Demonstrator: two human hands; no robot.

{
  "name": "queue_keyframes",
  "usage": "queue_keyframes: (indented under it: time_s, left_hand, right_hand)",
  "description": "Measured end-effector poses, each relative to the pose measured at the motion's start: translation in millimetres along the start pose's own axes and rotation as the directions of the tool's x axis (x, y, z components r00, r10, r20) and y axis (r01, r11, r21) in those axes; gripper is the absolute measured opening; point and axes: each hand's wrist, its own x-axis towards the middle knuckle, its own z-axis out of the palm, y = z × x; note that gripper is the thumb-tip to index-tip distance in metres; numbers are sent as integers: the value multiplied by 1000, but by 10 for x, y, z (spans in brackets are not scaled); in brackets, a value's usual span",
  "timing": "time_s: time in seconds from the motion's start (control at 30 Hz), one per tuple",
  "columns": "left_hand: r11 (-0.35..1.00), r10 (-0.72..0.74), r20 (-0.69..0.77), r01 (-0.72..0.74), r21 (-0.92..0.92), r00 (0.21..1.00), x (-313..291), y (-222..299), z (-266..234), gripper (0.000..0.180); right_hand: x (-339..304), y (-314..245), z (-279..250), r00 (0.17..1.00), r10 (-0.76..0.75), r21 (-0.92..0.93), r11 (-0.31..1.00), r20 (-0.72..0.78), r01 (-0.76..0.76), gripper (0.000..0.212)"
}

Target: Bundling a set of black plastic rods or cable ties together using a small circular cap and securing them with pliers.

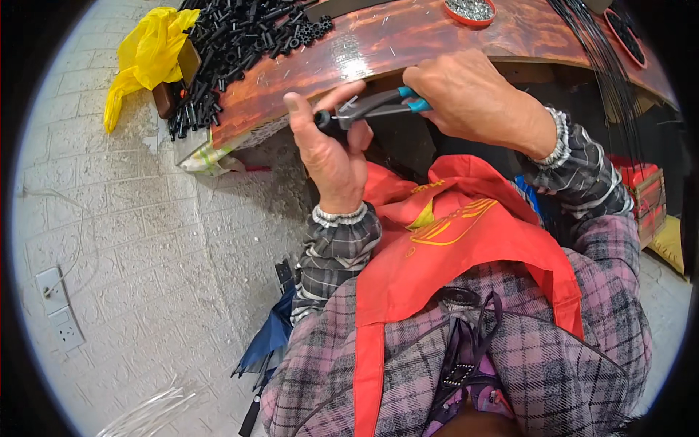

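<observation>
Glossy wooden tabletop, metal pliers with blue plastic grips, matt black plastic tubes.

Tubes heaped on table, left of dish

Black small tube, held in left hand. Grey metal pliers with teal-blue handles, in right hand. Glossy reddish-brown table with dark flame-like streaks. Pile of black tubes on it. Bright yellow plastic bag at the left. Red round tray with silver-grey small parts. Red apron with yellow print. Pink-and-grey checked jacket; grey-and-white checked sleeves. White painted brick wall.
</observation>
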Motion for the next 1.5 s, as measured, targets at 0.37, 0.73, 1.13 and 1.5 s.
queue_keyframes:
  time_s: [0.37,0.73,1.13,1.5]
  left_hand:
    - [998,63,3,-62,-23,998,26,85,-22,73]
    - [996,77,-54,-74,58,996,-48,80,6,72]
    - [997,-5,-15,6,73,1000,-139,285,-132,80]
    - [993,30,-18,-28,112,999,-54,308,-168,78]
  right_hand:
    - [53,-167,-36,984,-66,-141,989,-167,43,28]
    - [37,-224,-24,990,-35,-250,968,-134,0,16]
    - [29,-367,-109,1000,-14,6,1000,17,13,20]
    - [239,-444,-315,980,-194,-261,945,32,196,13]
